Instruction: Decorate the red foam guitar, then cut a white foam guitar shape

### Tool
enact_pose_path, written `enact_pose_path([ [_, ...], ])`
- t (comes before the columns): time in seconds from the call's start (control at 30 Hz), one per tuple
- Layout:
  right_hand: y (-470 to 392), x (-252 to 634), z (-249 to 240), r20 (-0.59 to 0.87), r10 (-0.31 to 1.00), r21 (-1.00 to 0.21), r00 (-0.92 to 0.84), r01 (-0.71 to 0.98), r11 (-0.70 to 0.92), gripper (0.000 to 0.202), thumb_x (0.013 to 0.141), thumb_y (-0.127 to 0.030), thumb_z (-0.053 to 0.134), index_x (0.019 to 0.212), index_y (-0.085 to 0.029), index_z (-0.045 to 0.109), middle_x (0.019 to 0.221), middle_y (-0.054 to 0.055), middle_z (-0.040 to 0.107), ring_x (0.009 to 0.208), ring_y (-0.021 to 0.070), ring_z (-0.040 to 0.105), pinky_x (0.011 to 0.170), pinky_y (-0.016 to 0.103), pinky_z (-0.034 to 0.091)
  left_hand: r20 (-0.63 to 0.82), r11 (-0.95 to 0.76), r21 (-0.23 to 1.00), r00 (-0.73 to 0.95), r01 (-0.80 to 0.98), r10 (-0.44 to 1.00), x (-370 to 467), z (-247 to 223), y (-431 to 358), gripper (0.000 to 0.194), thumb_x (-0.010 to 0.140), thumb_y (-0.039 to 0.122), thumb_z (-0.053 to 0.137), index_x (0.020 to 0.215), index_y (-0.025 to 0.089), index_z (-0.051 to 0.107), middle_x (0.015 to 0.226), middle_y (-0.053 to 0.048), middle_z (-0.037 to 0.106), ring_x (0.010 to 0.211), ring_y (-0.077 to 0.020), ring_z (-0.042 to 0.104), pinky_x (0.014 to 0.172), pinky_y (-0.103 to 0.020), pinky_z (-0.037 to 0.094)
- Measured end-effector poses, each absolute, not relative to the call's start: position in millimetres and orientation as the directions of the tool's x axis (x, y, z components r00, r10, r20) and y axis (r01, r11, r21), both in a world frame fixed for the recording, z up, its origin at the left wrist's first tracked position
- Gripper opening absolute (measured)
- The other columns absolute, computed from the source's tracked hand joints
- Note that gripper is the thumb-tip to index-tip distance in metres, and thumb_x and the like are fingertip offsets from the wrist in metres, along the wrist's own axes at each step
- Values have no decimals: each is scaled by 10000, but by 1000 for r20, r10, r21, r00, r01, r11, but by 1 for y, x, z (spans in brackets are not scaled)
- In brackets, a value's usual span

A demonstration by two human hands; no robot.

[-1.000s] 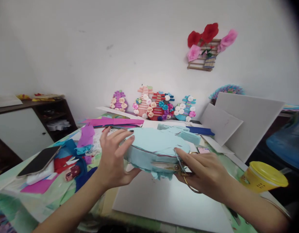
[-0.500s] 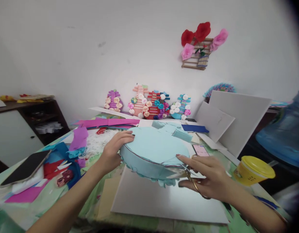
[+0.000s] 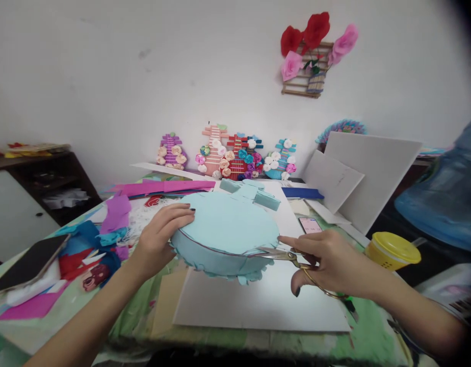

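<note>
A light blue paper-covered lute shape [image 3: 228, 219], with a round body and short side pegs at its far end, is held tilted above a white board [image 3: 258, 306]. My left hand [image 3: 159, 237] grips its left rim, fingers on top and the thumb hidden. In my right hand [image 3: 319, 265] is a pair of scissors [image 3: 285, 255] with gold handles, my fingers through the loops. Their blades lie against the body's right front edge, where the paper is cut into ragged flaps. Frilled paper edges hang along the underside.
Several finished paper lutes with flowers [image 3: 237, 158] stand against the wall. Pink paper strips [image 3: 162, 187], white shreds and a dark tablet [image 3: 29, 262] lie left. On the right are a phone [image 3: 309, 225], a yellow tub [image 3: 392, 250] and leaning white boards [image 3: 373, 178].
The blue lute shape and both hands sit further left in view. My right hand has drawn back from its top surface, and the scissors now show along the rim.
</note>
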State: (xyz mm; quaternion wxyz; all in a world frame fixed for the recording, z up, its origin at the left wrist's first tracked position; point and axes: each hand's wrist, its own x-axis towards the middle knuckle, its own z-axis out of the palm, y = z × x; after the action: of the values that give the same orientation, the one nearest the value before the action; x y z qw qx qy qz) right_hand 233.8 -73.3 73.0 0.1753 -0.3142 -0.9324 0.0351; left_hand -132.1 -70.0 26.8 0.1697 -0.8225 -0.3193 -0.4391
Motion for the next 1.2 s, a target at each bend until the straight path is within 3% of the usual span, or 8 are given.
enact_pose_path([
  [0.2, -76, 230, 82, 230, 643, -225, -731, 603, 766, 662, 654, -665, 693, 1125, -212, 583, 545, -78, 507, 496, 93, 422, 509, 214, 284, 822, -753, -20, 439, 657, 362, -133, 30, -72, 348, 874, 113, 474, 1206, 215, 506, 1147, -134, 591, 1151, -271, 533, 949, -480, 456],
  [0.4, -84, 217, 90, 112, 760, -286, -640, 712, 641, 608, 621, -657, 725, 899, -230, 394, 508, -114, 458, 469, 109, 377, 442, 220, 227, 812, -720, -91, 470, 688, 346, -123, 34, -72, 389, 842, 41, 462, 1193, 205, 493, 1126, -128, 594, 1139, -262, 535, 951, -476, 456],
  [0.7, -91, 203, 97, 217, 720, -262, -659, 672, 693, 588, 584, -557, 804, 792, -242, 353, 557, -87, 506, 540, 133, 496, 459, 206, 256, 807, -709, -133, 491, 693, 329, -109, 41, -73, 425, 808, -10, 485, 1188, 180, 494, 1118, -136, 595, 1136, -262, 534, 956, -464, 457],
  [0.93, -89, 203, 88, 235, 719, -328, -654, 643, 693, 644, 546, -485, 849, 744, -250, 284, 512, -110, 485, 508, 116, 478, 447, 201, 225, 825, -716, -132, 476, 686, 304, -106, 39, -73, 403, 818, 7, 494, 1184, 176, 511, 1116, -137, 601, 1138, -263, 535, 960, -456, 456],
  [1.2, -90, 204, 85, 274, 700, -302, -660, 632, 714, 681, 562, -462, 848, 731, -258, 221, 475, -122, 441, 463, 119, 466, 443, 212, 198, 819, -711, -106, 466, 695, 334, -107, 36, -72, 383, 817, 20, 524, 1169, 171, 526, 1119, -141, 603, 1143, -265, 533, 974, -461, 448],
])
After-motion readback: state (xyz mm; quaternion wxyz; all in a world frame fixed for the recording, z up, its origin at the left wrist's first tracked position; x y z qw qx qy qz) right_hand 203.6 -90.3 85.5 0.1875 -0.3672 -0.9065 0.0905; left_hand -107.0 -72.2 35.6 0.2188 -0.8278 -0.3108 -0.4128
